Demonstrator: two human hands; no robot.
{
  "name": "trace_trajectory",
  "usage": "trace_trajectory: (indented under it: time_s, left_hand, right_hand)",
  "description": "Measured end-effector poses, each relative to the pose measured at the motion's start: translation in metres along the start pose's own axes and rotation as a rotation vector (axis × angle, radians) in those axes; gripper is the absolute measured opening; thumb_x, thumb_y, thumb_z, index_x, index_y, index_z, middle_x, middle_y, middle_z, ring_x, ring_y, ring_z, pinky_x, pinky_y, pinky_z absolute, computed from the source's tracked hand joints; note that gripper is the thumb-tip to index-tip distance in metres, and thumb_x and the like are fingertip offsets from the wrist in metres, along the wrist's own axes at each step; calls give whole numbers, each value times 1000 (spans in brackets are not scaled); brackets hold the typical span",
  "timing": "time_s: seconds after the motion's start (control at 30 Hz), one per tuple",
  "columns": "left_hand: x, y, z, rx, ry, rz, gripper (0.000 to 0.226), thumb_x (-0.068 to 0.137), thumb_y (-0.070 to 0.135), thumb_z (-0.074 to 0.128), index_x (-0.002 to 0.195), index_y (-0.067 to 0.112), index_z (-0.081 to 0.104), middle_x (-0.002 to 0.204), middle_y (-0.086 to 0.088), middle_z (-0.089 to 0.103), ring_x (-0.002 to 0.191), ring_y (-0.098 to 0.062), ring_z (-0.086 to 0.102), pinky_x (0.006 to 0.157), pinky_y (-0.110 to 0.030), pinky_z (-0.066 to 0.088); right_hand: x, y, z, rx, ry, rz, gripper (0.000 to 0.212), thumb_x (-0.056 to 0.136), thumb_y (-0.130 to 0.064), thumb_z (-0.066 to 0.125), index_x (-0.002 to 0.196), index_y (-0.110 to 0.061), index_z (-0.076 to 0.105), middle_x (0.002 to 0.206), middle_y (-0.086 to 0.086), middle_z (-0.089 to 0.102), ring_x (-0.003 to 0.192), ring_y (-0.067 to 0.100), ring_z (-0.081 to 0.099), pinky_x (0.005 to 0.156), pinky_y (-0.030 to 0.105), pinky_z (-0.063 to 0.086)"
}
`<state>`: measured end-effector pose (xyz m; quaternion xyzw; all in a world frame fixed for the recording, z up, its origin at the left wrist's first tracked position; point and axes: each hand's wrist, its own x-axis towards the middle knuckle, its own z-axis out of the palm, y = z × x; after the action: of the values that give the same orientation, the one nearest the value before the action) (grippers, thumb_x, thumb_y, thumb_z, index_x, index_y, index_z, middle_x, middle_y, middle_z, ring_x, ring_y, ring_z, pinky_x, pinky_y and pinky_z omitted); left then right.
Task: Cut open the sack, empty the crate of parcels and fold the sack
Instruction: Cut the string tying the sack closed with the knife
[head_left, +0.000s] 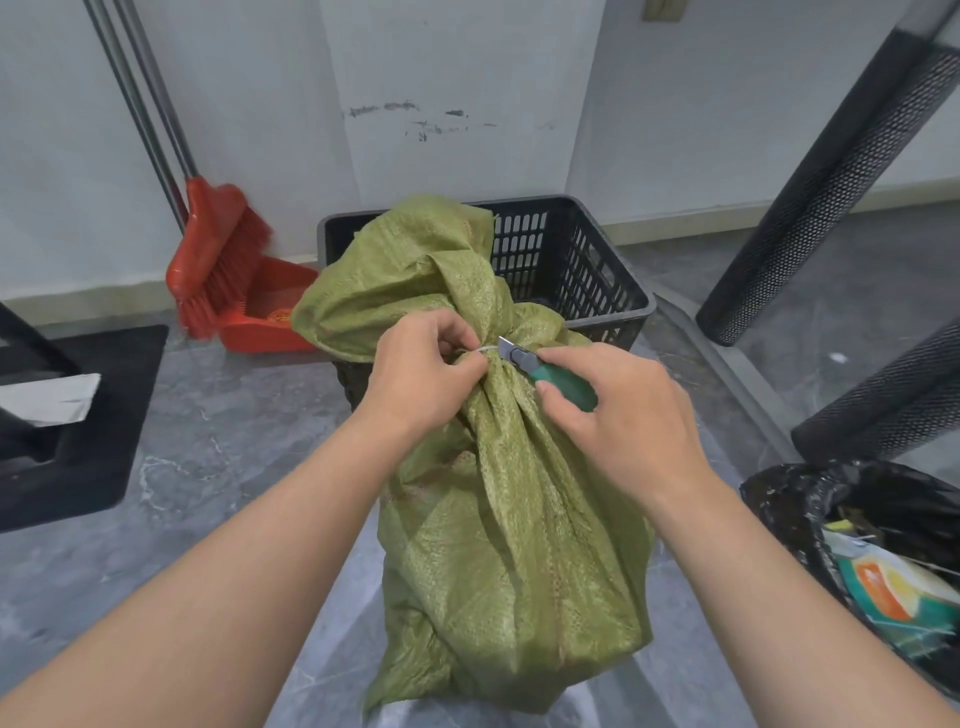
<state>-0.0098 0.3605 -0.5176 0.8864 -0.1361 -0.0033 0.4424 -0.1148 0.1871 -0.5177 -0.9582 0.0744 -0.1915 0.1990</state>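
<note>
A green woven sack (511, 530) stands full on the floor in front of me, its gathered neck bound by a white tie (480, 352). Its loose top flops over the near rim of a black slotted crate (587, 265) behind it. My left hand (426, 371) pinches the tie at the neck. My right hand (623, 415) grips a green-handled utility knife (545, 371), whose blade tip touches the tie. The crate's inside is hidden by the sack.
A red broom (215, 254) and red dustpan (265, 317) lean at the wall to the left. A black base (78, 415) sits far left. Black mesh tubes (831, 176) slant at right. A bin with a black liner (857, 525) holds rubbish at lower right.
</note>
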Motion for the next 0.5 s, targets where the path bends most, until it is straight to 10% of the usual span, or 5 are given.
trace_trajectory:
  time_s: [0.13,0.5]
  left_hand:
    - [-1,-1,0,67,10,74,8,89,18,70,88,22,63,101,2,56,78,-7,54,67,-16,36]
    - [-5,-1,-3,118,32,143,8,94,16,64,91,18,57,93,6,54,72,-3,48,67,-9,37]
  right_hand:
    - [-6,3,3,68,53,10,29,92,-44,67,120,-40,70,107,-15,72,100,13,68,72,37,57]
    - [-9,-2,5,-16,121,-107,29,89,-44,68,117,-39,74,93,-11,70,88,17,68,61,37,57]
